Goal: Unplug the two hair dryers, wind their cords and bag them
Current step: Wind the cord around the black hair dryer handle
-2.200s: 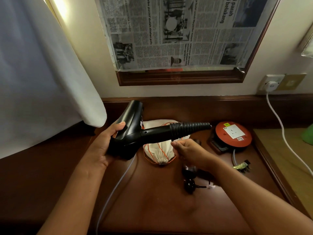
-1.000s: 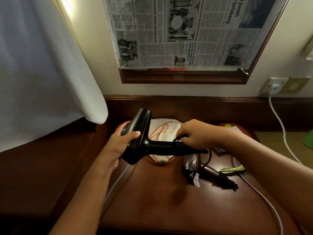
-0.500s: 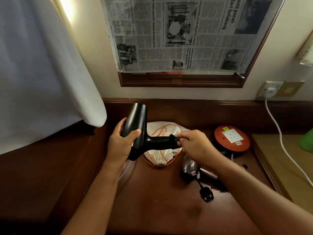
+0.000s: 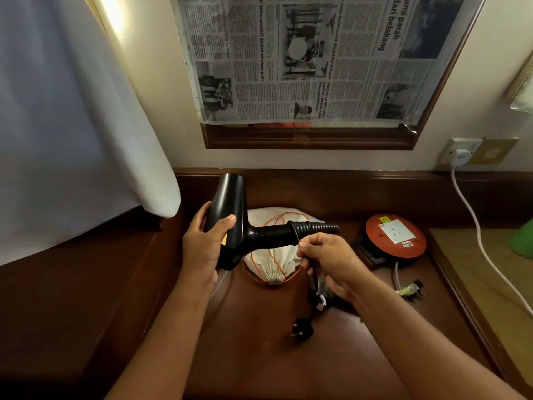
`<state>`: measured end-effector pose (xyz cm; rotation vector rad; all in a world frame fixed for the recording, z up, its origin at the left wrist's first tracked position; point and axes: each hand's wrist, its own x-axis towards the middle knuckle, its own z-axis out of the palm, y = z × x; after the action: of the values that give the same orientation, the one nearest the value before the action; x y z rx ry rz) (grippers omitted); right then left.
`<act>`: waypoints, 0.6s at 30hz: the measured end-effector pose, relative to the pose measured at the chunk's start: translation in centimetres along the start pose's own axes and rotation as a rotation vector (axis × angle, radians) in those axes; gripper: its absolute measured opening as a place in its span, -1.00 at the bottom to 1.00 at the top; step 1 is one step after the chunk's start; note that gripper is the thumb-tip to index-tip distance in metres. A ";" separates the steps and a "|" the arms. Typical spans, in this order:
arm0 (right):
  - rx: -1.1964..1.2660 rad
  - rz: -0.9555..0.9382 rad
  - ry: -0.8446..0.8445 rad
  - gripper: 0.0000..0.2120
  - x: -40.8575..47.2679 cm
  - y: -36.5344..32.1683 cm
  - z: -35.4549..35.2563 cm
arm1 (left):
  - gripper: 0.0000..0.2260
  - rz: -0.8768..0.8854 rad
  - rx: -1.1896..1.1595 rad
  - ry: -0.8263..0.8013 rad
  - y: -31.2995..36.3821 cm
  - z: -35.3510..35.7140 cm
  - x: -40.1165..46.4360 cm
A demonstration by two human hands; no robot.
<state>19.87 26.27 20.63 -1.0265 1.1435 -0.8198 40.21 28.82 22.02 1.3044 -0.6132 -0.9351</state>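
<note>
1. A dark wooden table [image 4: 259,356] fills the lower part of the view, with a raised wooden edge along the back and the right side.
2. A white curtain [image 4: 72,125] hangs at the left, and its bottom corner comes down over the back left corner of the table.
3. A newspaper [image 4: 317,53] covers a wooden frame on the wall above the back edge.
4. The black hair dryer [image 4: 230,203] is held in the air above the back left part of the table, its barrel pointing up and its handle pointing to the right.
5. The left hand [image 4: 202,246] grips the barrel, with the thumb across the front.
6. The right hand [image 4: 328,258] pinches the black cord [image 4: 314,272] just below the ribbed end of the handle; the other fingers are curled around the cord.
7. A white cloth bag [image 4: 277,264] with an orange string lies behind the dryer, near the back edge.
8. A red round socket reel [image 4: 396,236] lies near the back right corner.
9. A second hair dryer [image 4: 321,295] lies under the right wrist, mostly hidden.
10. The black plug [image 4: 302,332] lies near the middle of the table.
</note>
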 end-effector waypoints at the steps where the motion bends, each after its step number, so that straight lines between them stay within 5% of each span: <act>1: 0.013 0.018 -0.026 -0.80 0.0 0.2 0.1 | -0.51 -0.023 -0.020 0.005 0.0 -0.1 0.1; 7: -0.029 0.144 -0.201 -0.56 0.0 1.4 0.4 | -0.56 -0.101 -0.094 -0.006 0.1 -0.7 0.9; 12: 0.242 0.056 -0.342 -0.71 0.7 2.2 -0.1 | -0.63 -0.133 -0.122 -0.059 0.7 -1.0 1.4; 18: -0.118 -0.116 -0.198 -0.75 0.8 2.4 0.3 | -0.75 -0.170 -0.136 -0.125 1.3 -1.1 2.2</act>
<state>20.39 26.38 18.15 -1.2533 0.9791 -0.7303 42.60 27.54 22.78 1.1962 -0.5305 -1.1848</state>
